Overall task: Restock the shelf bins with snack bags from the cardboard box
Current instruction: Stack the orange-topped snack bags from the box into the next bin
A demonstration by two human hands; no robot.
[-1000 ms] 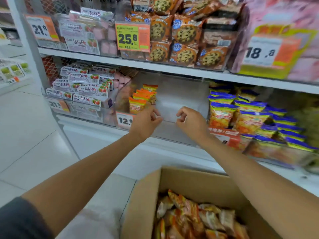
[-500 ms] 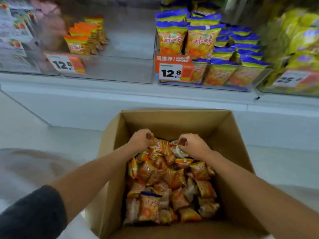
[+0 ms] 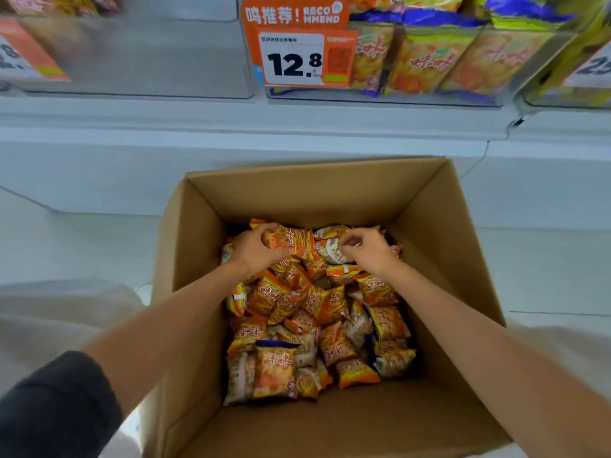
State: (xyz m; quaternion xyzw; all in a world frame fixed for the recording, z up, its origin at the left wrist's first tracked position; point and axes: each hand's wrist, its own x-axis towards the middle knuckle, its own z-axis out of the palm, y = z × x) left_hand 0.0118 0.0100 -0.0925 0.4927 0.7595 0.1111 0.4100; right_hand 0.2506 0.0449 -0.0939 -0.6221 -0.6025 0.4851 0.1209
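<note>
Bins (image 3: 148,57) of clear plastic on the shelf (image 3: 231,117) are cut off at the top edge, the left one blurred. Crinkly orange snack bags (image 3: 317,309) fill the brown cardboard box (image 3: 297,190) below; left hand (image 3: 254,251) grips one orange bag (image 3: 291,241), right hand (image 3: 368,251) pinches a pale bag (image 3: 330,251)

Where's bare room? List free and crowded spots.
Free: the clear bin left of the 12.8 price tag; the bare strip by the near wall of the cardboard box. Crowded: the full bin right of the tag; the box's far end, where left hand and right hand grip snack bags.
</note>
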